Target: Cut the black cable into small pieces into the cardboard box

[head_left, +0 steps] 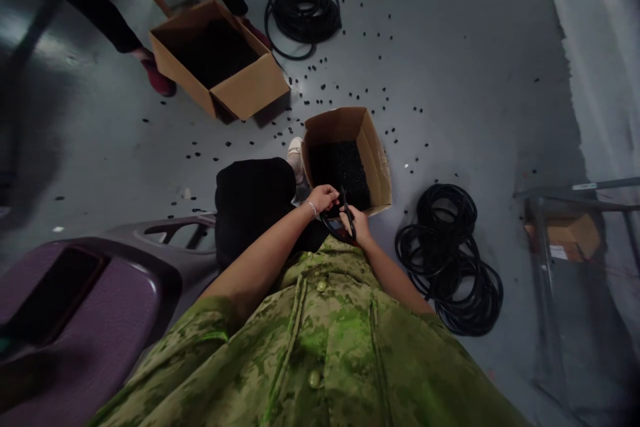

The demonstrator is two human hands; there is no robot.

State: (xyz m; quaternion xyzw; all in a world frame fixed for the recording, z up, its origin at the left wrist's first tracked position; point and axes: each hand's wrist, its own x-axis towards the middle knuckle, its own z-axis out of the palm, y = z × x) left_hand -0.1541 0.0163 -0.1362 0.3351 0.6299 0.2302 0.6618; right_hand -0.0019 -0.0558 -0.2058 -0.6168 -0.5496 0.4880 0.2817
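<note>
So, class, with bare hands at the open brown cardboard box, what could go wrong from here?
The bare left hand might get nicked: it is close to the dark-bladed scissors in the bare right hand. Someone could slip on the small black bits scattered across the grey floor. A foot might catch in the loosely coiled black tubing right of the box.

The open top of the near carton (pixel 379 160) leaves a passage down to its dark contents (pixel 340 163), narrowed at the near edge by the left grip (pixel 325 198), the right grip (pixel 357 221) and the scissors (pixel 347 209). To the right, open floor (pixel 480 113) affords a wide lane, interrupted nearer the body by coiled tubing (pixel 436 247). To the left, the dark-trousered leg (pixel 255 193), purple seat (pixel 127 293) and far carton (pixel 250 90) obstruct sideways passage.
</note>
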